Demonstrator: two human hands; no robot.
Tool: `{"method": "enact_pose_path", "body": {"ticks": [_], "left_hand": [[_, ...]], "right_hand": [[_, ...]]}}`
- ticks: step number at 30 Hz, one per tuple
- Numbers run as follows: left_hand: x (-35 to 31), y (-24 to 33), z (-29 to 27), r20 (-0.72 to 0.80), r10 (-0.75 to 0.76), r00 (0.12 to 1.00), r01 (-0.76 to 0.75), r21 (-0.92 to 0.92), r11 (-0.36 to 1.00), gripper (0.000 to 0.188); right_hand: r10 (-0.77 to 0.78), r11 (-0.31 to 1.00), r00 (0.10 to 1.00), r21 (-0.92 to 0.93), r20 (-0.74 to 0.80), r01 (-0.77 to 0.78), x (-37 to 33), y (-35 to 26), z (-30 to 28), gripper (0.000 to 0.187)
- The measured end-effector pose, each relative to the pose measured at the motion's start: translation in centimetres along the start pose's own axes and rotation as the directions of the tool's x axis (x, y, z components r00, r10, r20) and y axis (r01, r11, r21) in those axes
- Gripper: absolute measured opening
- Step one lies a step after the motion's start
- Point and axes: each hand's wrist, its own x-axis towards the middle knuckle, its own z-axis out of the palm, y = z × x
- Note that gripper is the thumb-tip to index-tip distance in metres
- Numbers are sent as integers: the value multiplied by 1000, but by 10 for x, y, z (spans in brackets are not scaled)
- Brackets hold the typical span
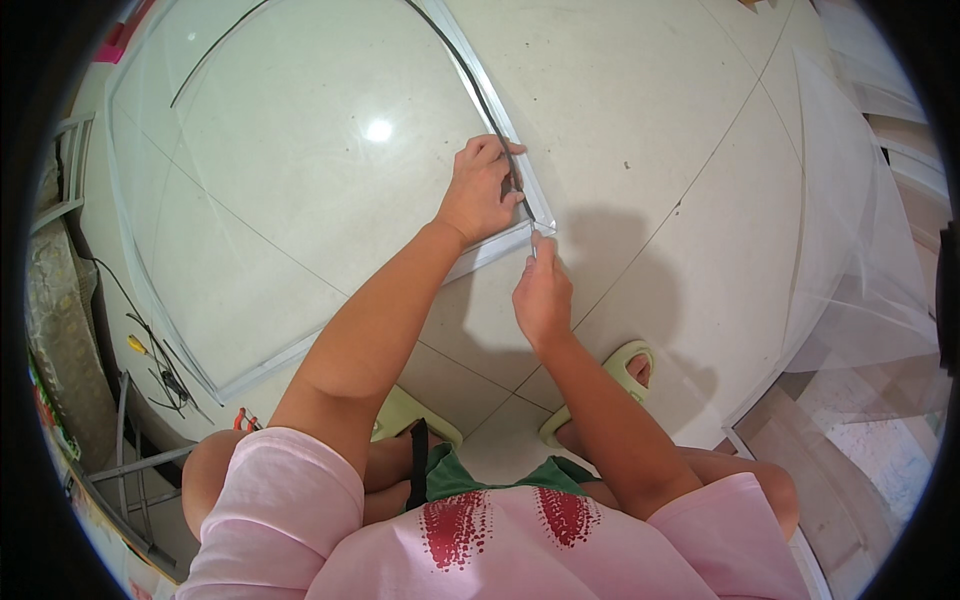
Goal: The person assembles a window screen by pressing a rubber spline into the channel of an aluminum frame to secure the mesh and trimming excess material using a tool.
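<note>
A large silver-white frame [450,262] lies on the floor in front of me, its near right corner between my hands. A long black rubber strip [478,95] follows its right side, and the loose end curves over the frame's inside. My left hand [480,190] is closed on the strip just above that corner, fingers against the rail. In my closed right hand [543,295] is a slim tool with a thin metal shaft [534,238]; its tip meets the strip's end at the corner. The fingers hide most of the tool, so its kind cannot be made out.
Black cords [165,360] and red-handled pliers [243,420] lie at left, near a grey metal rack [125,465] and a wrapped bundle [65,320]. Sheer white mesh [850,260] spreads at right over other frames. My green slippers [630,372] are close to the work.
</note>
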Motion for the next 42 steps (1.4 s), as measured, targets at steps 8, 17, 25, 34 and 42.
{"method": "enact_pose_path", "body": {"ticks": [8, 17, 25, 34, 42], "left_hand": [[0, -1, 0, -7, 11, 1000, -11, -8, 1000, 18], [0, -2, 0, -13, 1, 1000, -2, -24, 1000, 17], [0, -1, 1, -19, 0, 1000, 0, -31, 1000, 18], [0, -2, 2, -23, 4, 1000, -5, -34, 999, 18], [0, -1, 0, -14, -13, 1000, 12, -33, 999, 18]], "right_hand": [[16, 1000, 1000, 23, -8, -16, 2, -3, -1, 37], [18, 999, 1000, 34, 11, -19, 1, 2, 0, 37], [17, 1000, 1000, 19, 6, -17, 2, 2, 0, 38], [25, 1000, 998, -7, 57, -25, 1, -1, -3, 45], [48, 999, 999, -4, 14, -48, 1, -6, 8, 48]]}}
